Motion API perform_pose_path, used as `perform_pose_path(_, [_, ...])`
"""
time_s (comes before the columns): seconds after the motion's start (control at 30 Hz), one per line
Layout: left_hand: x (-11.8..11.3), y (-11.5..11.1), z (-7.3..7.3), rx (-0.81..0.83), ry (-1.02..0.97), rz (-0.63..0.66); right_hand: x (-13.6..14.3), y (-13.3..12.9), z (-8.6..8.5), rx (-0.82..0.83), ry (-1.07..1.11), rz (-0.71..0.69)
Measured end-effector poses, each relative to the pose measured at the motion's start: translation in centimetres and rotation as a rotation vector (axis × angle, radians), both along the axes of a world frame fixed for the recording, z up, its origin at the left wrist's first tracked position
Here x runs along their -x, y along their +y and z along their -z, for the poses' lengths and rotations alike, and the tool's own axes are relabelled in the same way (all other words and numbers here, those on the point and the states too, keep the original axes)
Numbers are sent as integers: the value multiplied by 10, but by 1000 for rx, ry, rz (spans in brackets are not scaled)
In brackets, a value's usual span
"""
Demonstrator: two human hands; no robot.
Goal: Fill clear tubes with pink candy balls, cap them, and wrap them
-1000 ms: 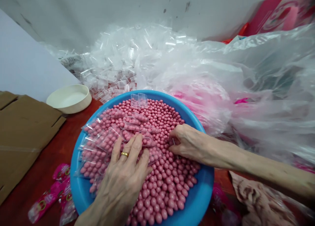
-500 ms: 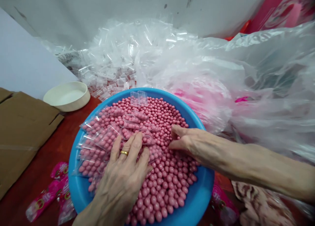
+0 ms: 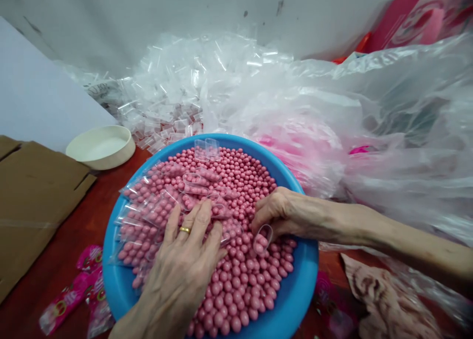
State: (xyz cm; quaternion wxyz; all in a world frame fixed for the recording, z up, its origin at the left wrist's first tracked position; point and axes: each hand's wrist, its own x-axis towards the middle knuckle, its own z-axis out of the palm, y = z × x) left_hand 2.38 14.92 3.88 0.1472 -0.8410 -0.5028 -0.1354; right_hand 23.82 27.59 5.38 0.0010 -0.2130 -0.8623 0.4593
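A round blue basin (image 3: 295,299) in front of me is heaped with small pink candy balls (image 3: 240,285). Several small clear plastic bags (image 3: 155,211) lie fanned over the candies on the basin's left half. My left hand (image 3: 181,270), with a gold ring, lies flat on these bags, fingers spread. My right hand (image 3: 281,213) pinches a small clear plastic scoop (image 3: 261,238) filled with a few pink candies, just above the heap at its middle right.
A mound of clear small bags (image 3: 177,92) lies behind the basin. Large crumpled plastic sheeting (image 3: 388,132) fills the right. A cream bowl (image 3: 101,147) and flat cardboard (image 3: 33,196) sit at the left. Pink wrapped packets (image 3: 74,292) lie on the red table.
My right hand has drawn the small scoop out of the heap with candies in it; earlier its fingers were pressed into the candies. My left hand has stayed on the bags.
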Motion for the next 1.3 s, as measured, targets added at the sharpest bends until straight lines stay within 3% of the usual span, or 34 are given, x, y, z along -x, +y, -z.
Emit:
perform_pose_path(0.1, [1, 0, 0, -11, 15, 20, 2, 2, -10, 233, -31, -56])
perform_pose_path(0.27, [-1, 0, -1, -5, -12, 3, 3, 1, -17, 528, -38, 16])
perform_pose_path(0.63, [5, 1, 1, -24, 49, 55, 0, 4, -13, 421, 2, 53])
perform_pose_path(0.73, [2, 0, 1, -12, 15, 18, -4, 15, -8, 321, 70, 147])
perform_pose_path(0.9, [-2, -1, 0, -29, -8, -26, 3, 40, -6, -65, 210, 382])
perform_pose_path(1.03, [-2, 0, 1, -46, -18, -20, 26, 37, 0, -307, 121, 276])
perform_pose_path(1.17, [-3, -1, 1, -44, -18, -12, 40, 18, 16, -397, 115, 219])
perform_pose_path(1.3, [-4, -1, 1, -40, -42, -34, 39, 23, 4, -450, 68, 148])
